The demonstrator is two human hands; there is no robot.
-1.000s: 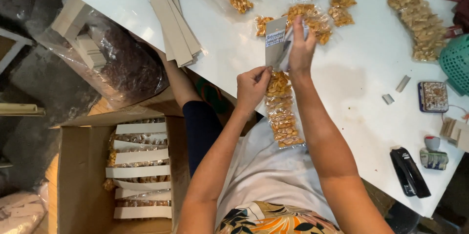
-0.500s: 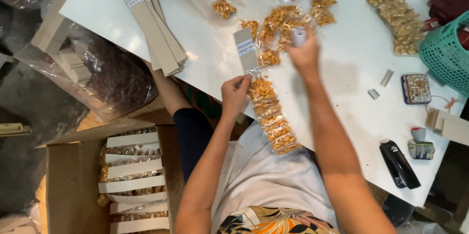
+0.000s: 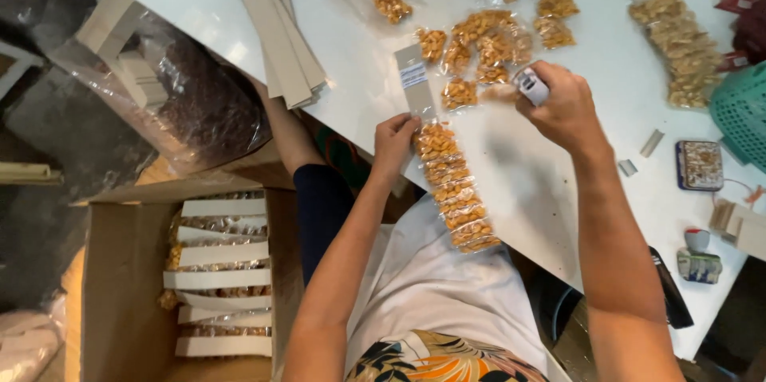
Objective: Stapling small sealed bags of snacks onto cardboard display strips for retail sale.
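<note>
Already several small clear snack packets (image 3: 456, 191) hang in a row along the long grey card strip (image 3: 420, 95) lying on the white worktop (image 3: 542, 183), its upper part bare, while loose packets (image 3: 487, 39) wait beyond. The left hand (image 3: 393, 136) pinches the strip beside the topmost packet; the right hand (image 3: 562, 104) is closed round a small white stapler (image 3: 532, 85).

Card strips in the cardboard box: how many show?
5 white card strips show, stacked top to bottom in the cardboard box at lower left; more may lie hidden beneath.
</note>
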